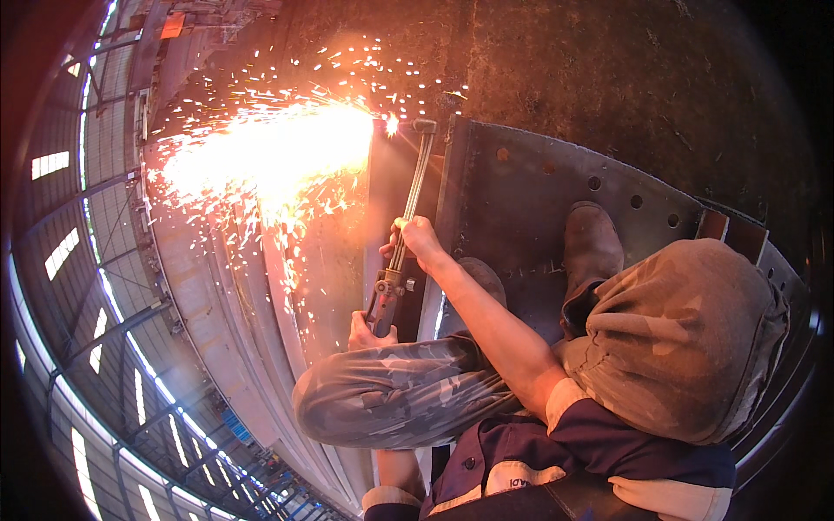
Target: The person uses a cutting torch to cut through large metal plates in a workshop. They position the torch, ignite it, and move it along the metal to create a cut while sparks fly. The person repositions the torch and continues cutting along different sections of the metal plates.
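Observation:
A cutting torch [385,300] with long thin metal tubes slants up through the middle of the view. My left hand [372,334] is closed round its handle, partly hidden behind my left knee. Farther up, my right hand [415,240] grips the tubes. The angled torch head [424,127] points left at the end of a steel beam [400,174]. At that spot a bright glow [391,126] burns. A wide, glaring spray of sparks [269,156] shoots left from it and hides what lies behind.
I squat on a dark steel plate [539,217] with a row of round holes, my boot [593,239] resting on it. Long steel members [252,347] run along the left. Steel ribs [714,224] stand at the right. A rusty brown surface [599,78] spreads beyond.

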Demonstrator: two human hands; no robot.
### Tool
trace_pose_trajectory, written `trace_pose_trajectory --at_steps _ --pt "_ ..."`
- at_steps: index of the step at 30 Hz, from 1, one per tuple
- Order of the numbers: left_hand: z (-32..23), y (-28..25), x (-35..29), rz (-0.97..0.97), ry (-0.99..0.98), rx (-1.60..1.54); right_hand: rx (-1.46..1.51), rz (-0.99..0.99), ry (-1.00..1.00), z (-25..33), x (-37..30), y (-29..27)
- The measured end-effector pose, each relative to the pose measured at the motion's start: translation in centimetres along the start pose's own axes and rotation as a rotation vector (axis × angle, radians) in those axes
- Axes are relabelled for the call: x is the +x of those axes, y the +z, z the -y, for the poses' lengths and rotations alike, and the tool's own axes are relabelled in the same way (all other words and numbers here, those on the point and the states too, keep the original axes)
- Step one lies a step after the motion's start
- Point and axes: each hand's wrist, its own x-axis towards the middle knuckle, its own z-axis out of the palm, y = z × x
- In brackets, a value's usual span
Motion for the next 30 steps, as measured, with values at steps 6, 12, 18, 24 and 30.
trace_pose_trajectory --at_steps 6,12,18,24,30 --pt "0.21 0.2 -0.05 -0.016 0.021 -0.015 -0.009 0.008 0.011 0.16 -0.21 -0.01" --pt "0.24 0.35 -0.11 -0.023 0.013 -0.024 -0.015 0.002 0.021 0.34 -0.4 0.08" --pt "0.04 0.01 -0.19 0.008 -0.017 -0.028 -0.022 0.013 0.009 0.32 -0.33 -0.03" --pt "-0.3 -0.01 -0.4 -0.014 -0.031 0.019 -0.005 0.014 0.021 0.25 -0.28 -0.01" --pt "-0.42 -0.05 -0.5 0.008 -0.068 -0.005 0.008 0.01 0.036 0.32 -0.27 -0.01"
